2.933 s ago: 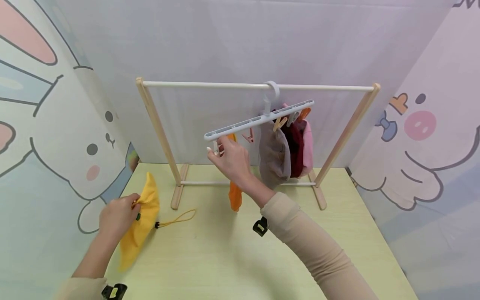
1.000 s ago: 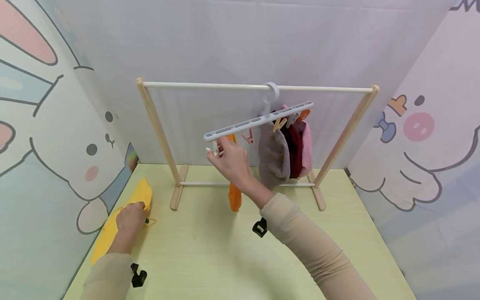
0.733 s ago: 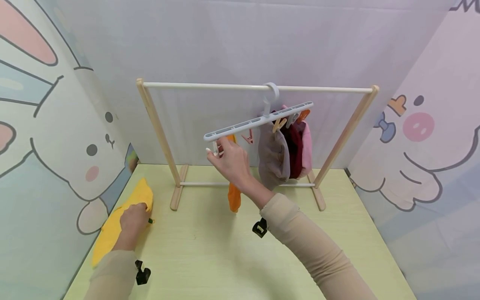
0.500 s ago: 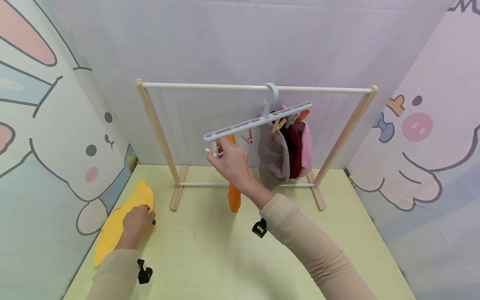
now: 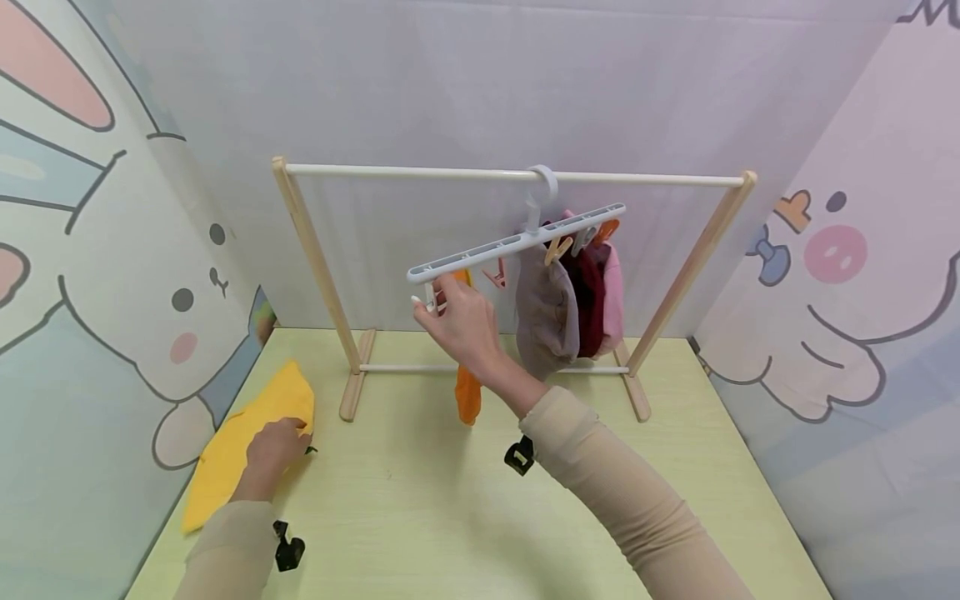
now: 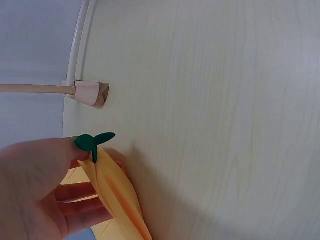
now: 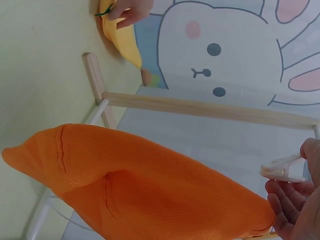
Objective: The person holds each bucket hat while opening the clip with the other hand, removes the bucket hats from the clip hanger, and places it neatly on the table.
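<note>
as left hand pinches one yellow cloth, right hand gripping one white clip, one hanger above

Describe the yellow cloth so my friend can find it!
Find the wooden clothes rack with white bars. Left of it, in the head view, the person's left hand pinches the yellow cloth. Its yellow sets it apart from the hanging orange cloth.

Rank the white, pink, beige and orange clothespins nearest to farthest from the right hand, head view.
1. White clothespin: pinched in the right hand.
2. Pink clothespin: just right of it.
3. Beige clothespin: farther right.
4. Orange clothespin: rightmost, near the hanger's end.
</note>
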`<state>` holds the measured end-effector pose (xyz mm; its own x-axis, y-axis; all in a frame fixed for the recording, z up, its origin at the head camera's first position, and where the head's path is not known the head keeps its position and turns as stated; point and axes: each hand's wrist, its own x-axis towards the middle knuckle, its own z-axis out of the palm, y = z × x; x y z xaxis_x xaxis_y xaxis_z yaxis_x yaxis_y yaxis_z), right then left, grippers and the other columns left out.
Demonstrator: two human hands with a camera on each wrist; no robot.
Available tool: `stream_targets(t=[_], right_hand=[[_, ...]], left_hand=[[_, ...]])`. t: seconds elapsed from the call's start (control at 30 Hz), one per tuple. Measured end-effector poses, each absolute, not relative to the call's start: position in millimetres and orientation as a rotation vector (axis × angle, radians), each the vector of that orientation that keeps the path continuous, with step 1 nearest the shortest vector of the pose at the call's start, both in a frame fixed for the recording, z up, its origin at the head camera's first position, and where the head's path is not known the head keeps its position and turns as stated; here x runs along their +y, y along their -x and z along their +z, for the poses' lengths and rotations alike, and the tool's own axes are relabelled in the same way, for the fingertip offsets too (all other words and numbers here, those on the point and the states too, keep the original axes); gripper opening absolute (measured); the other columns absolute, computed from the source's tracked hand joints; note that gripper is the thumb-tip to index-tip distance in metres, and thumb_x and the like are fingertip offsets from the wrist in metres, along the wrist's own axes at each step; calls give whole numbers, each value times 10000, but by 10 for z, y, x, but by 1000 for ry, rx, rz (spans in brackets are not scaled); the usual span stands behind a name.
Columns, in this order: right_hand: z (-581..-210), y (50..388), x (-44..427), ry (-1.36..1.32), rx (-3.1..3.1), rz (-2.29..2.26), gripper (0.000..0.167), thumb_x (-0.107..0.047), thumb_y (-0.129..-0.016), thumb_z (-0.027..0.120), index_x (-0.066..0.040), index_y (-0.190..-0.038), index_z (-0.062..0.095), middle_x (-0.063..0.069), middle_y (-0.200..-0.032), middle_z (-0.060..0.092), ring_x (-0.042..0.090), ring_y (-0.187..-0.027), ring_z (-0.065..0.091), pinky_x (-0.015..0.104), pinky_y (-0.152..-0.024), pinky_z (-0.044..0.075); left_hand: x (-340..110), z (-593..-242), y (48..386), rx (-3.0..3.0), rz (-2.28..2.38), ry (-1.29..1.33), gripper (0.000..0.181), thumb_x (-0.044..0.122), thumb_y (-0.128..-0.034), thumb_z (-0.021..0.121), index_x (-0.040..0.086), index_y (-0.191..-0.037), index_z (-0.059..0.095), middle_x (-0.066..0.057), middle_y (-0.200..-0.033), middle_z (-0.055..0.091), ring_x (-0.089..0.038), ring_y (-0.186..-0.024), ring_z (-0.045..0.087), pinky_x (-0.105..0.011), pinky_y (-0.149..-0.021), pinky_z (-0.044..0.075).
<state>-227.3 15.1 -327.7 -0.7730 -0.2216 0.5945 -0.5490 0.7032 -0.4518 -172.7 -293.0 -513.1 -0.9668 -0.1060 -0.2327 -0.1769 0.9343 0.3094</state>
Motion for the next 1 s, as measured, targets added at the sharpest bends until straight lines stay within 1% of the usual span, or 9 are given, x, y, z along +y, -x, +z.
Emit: stream_targets(t=[0.23, 0.57, 0.83, 1.0], right_hand=[[-3282, 2275, 138, -588, -2392, 851, 228, -330, -838, 618, -130, -930, 559, -28, -812, 655, 64, -692, 633, 185, -514, 427], [-3273, 2280, 139, -579, -2396, 856, 225, -329, -846, 606, -130, -937, 554, -26, -827, 650, 66, -692, 626, 192, -531, 436], [-3258, 2279, 138, -580, -2410, 859, 257, -323, -854, 606, -89, -941, 546, -18, -802, 619, 81, -654, 577, 206, -518, 418], [-3246, 2274, 124, -577, -2396, 854, 243, -313, -854, 606, -91, -919, 531, -21, -785, 589, 78, -634, 544, 213, -520, 414]], left_hand=[[-2937, -5155, 1718, 2868, 466, 217, 389, 207, -884, 551, -54, -1173, 565, -307, -1111, 574, -411, -808, 597, -446, -566, 469], [-2921, -5151, 1717, 2857, 449, 217, 416, 259, -883, 562, -35, -1177, 572, -301, -1123, 570, -441, -841, 582, -456, -562, 458], [-2899, -5174, 1702, 2864, 451, 223, 405, 253, -870, 576, -42, -1148, 584, -300, -1090, 582, -435, -831, 584, -456, -567, 460], [-2889, -5186, 1699, 2869, 448, 219, 394, 244, -863, 579, -46, -1131, 591, -293, -1074, 589, -430, -827, 586, -464, -576, 461]])
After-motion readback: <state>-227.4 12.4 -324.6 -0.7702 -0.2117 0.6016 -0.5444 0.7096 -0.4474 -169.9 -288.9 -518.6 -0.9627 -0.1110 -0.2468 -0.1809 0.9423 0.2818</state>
